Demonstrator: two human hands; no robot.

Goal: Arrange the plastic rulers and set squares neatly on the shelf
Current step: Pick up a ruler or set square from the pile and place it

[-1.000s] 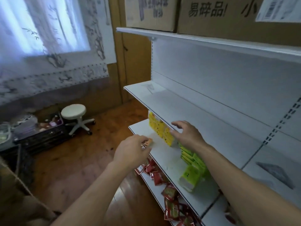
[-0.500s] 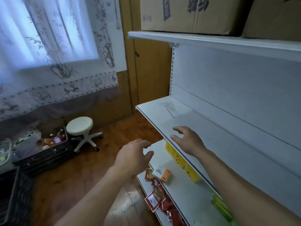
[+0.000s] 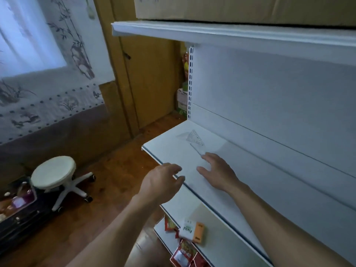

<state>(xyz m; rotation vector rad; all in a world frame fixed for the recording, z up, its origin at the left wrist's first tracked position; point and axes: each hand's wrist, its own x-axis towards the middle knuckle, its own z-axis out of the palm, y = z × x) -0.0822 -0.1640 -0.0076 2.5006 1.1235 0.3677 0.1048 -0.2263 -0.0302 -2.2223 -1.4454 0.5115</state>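
Note:
A clear plastic set square lies flat at the left end of the white middle shelf. A clear ruler lies just in front of it, angled toward me. My right hand is over the shelf with fingers spread, its fingertips close to the ruler's near end; whether they touch it I cannot tell. My left hand hovers at the shelf's front edge with loosely bent fingers and holds nothing.
A cardboard box sits on the top shelf. On the lower shelf lies a small white and orange pack, with red packets beneath. A white swivel stool and a dark crate stand on the wooden floor at left.
The view has risen from the lower shelves to the middle shelf. Both hands moved up and forward toward the left end, and the set square and ruler came into clearer view.

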